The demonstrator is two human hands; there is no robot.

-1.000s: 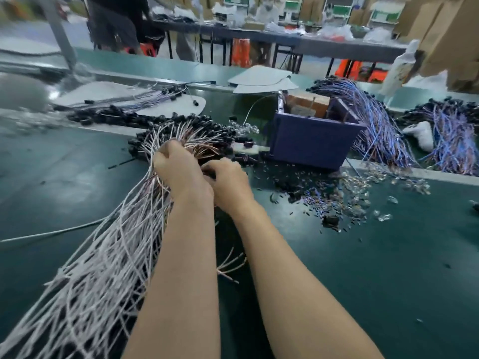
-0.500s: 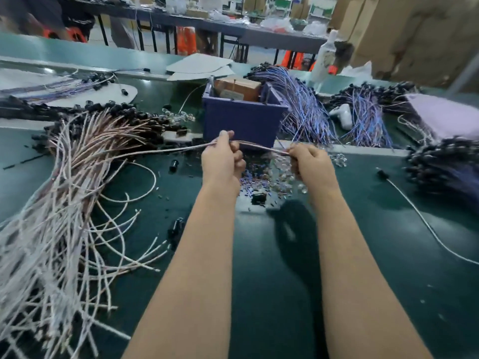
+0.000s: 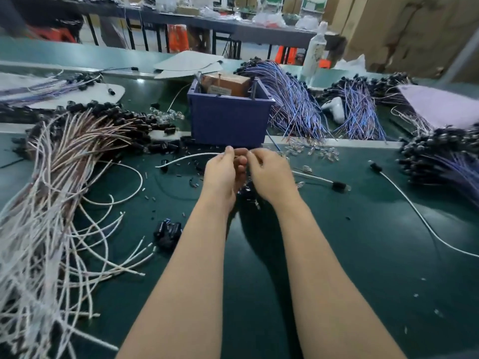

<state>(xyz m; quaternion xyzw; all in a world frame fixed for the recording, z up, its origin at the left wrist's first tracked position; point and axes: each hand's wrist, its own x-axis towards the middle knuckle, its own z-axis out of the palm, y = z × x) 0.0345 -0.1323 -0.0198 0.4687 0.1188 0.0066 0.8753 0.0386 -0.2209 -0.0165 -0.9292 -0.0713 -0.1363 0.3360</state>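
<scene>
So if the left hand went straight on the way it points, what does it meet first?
Probably the blue bin, its front wall just beyond the left hand; the gap is unclear.

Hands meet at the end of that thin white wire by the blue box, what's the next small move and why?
Probably steady the thin white twisted wire in the left hand while the right hand works its near end: both hands' fingertips meet there, before the blue plastic box. What the right fingers pinch is unclear.

The green table (image 3: 363,281) bears a white wire pile (image 3: 39,216), a blue bin (image 3: 228,123) and blue wire bundles (image 3: 298,110).
</scene>
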